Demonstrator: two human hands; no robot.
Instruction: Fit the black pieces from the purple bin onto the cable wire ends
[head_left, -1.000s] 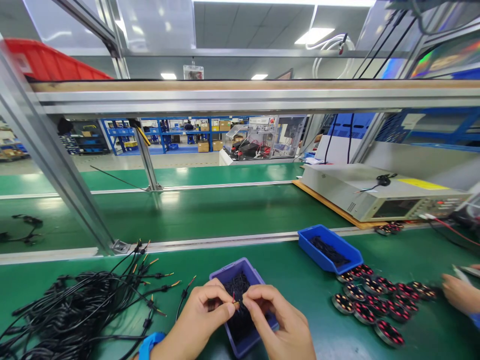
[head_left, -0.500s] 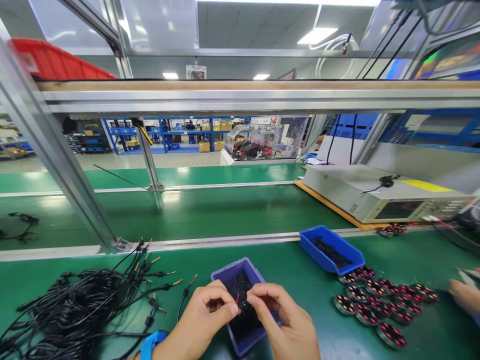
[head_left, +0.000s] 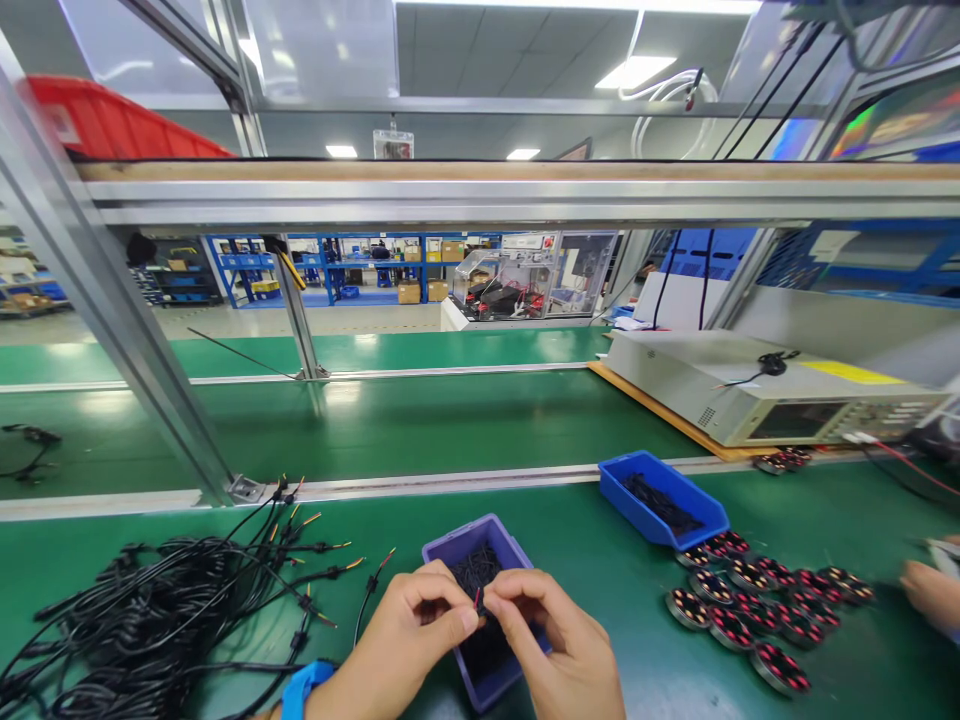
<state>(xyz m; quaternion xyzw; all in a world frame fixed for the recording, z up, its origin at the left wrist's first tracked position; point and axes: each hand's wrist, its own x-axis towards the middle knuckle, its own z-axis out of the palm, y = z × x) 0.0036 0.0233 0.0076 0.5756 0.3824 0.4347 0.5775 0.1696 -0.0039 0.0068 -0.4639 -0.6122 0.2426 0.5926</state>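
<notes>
My left hand, with a blue band at the wrist, is closed in a pinch on a thin wire whose red end sticks up past the thumb. Opposite it, my right hand pinches what looks like a small black tube, mostly covered by the fingertips. The fingertips of both hands almost meet. Below them stands a purple bin full of short black tube-like pieces. Left of my left wrist lies a heap of black cables, several with stripped, coloured wire ends.
A blue bin with black pieces stands to the right, beside several round motor parts with red windings. Behind them sits a grey bench instrument. Another person's hand is at the right edge. A metal post rises at left.
My right hand has moved left, bringing its fingertips up to the red wire end. My left hand stays nearly in place. The other person's hand at the right has shifted slightly.
</notes>
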